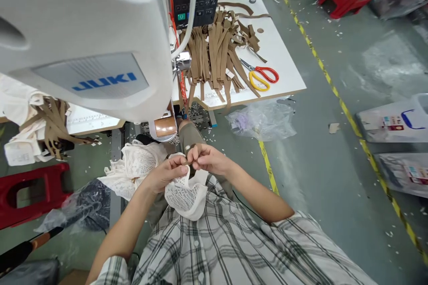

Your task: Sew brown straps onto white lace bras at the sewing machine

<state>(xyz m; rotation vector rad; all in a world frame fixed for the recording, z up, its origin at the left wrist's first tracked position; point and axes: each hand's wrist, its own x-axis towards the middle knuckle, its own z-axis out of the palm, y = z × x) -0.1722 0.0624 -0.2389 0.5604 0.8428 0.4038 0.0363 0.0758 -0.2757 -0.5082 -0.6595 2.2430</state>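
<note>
A white lace bra piece (pixel 187 198) hangs over the lap, its upper edge pinched in my left hand (pixel 169 171). My right hand (pixel 209 159) is closed close beside the left, fingertips almost touching it; a small brown bit shows between the fingers, too small to make out fully. More white lace pieces (pixel 138 164) are heaped to the left of my left hand. In front of both hands is the copper-coloured end (pixel 165 127) of the sewing machine's arm.
The white sewing machine head (pixel 87 31) fills the upper left. Brown straps (pixel 214 53) and red-and-yellow scissors (pixel 262 78) lie on the white table (pixel 284 71). Red stools (pixel 33 193), plastic bags (pixel 264 120) and bins (pixel 394 120) stand around on the green floor.
</note>
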